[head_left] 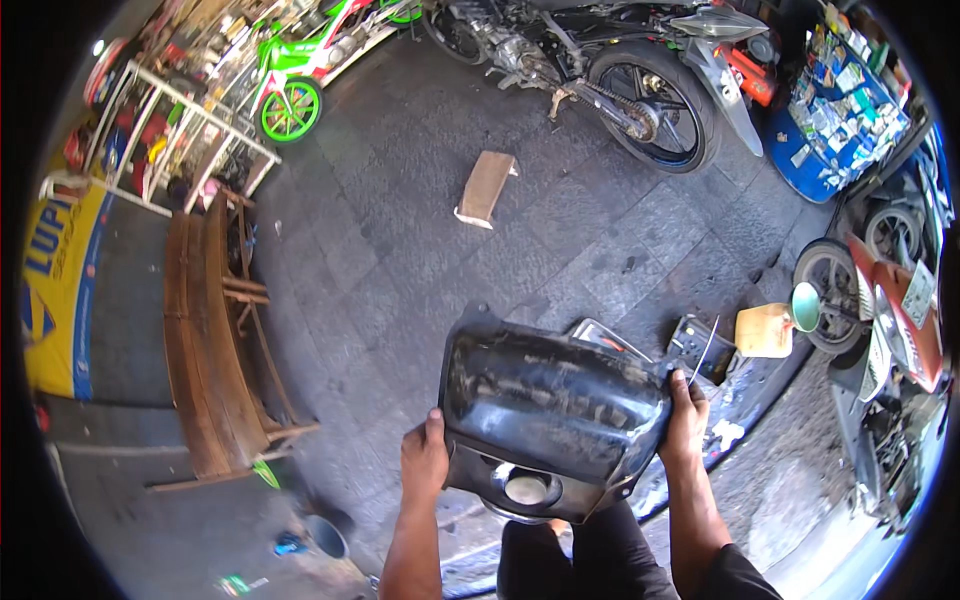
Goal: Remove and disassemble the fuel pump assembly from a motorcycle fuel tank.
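My left hand and right hand pinch opposite ends of the black tank, which I hold above the floor, and it could slip and drop if either grip loosened on its smooth, scuffed surface.

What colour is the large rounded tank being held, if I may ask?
The large rounded tank is black with greyish smears; the head view shows it best.

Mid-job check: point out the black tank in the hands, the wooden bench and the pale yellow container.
Black tank (555, 385): head view, on its curved shell.
Wooden bench (198, 345): head view, on its long planks.
Pale yellow container (762, 334): head view, on its side.
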Motion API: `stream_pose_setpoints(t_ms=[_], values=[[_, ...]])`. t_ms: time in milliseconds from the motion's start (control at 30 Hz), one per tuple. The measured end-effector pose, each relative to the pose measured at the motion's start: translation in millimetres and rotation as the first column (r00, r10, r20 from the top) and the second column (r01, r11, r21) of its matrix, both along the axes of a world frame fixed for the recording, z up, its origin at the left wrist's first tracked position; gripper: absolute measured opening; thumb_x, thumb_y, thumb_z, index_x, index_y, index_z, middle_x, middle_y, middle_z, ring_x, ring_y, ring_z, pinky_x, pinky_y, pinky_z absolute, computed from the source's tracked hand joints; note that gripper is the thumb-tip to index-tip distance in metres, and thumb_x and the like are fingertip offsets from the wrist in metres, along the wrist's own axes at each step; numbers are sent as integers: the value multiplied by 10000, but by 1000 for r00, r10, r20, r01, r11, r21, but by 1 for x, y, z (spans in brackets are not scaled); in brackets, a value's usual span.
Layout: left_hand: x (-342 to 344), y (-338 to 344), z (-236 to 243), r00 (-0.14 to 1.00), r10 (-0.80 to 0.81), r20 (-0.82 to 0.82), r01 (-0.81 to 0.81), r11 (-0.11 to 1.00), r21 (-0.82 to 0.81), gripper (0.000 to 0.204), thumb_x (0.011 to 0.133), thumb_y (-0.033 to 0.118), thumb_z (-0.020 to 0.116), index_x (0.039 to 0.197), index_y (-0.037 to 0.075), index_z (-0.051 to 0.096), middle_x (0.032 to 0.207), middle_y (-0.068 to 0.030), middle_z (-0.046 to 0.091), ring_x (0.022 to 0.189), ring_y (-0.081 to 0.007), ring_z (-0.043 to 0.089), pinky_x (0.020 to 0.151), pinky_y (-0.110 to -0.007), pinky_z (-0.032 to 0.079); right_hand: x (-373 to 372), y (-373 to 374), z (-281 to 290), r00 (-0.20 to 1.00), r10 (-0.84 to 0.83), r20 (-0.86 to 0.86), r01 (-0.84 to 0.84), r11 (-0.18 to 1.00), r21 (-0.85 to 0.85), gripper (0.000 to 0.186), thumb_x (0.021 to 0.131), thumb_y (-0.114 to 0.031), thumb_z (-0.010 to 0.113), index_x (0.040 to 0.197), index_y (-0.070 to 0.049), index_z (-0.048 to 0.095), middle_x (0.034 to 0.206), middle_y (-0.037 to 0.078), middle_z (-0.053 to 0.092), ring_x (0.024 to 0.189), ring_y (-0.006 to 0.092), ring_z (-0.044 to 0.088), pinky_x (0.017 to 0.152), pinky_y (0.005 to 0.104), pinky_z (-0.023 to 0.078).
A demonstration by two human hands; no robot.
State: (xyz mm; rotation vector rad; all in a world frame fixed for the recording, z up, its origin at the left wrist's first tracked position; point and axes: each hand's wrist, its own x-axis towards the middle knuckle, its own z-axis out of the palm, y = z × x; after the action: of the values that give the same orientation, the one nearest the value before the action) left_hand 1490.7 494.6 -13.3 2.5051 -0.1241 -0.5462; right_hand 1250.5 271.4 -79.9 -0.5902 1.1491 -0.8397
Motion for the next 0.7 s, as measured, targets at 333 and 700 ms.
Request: stream_pose_setpoints(t_ms=[333, 700], values=[[199, -232, -92, 960, -278, 34, 279, 958, -63, 570, 986, 449, 521, 980, -105, 657, 948, -244, 681, 924, -313, 625, 874, -429, 464, 141, -138, -138, 914, -371, -163, 376, 927, 4, 349, 969, -349, 657, 1018, -4, 675, 888, 1, 640, 788, 107, 548, 745, 275, 452], [257, -516, -237, 663, -749, -15, 747, 659, 87, 483, 979, 353, 440, 981, -78, 660, 974, -310, 665, 937, -461, 618, 844, -481, 458, 158, -203, -254, 797, -191, -572, 343, 924, 168, 445, 978, -391, 639, 970, 48, 707, 780, 80, 695, 749, 107, 584, 699, 318, 487]])
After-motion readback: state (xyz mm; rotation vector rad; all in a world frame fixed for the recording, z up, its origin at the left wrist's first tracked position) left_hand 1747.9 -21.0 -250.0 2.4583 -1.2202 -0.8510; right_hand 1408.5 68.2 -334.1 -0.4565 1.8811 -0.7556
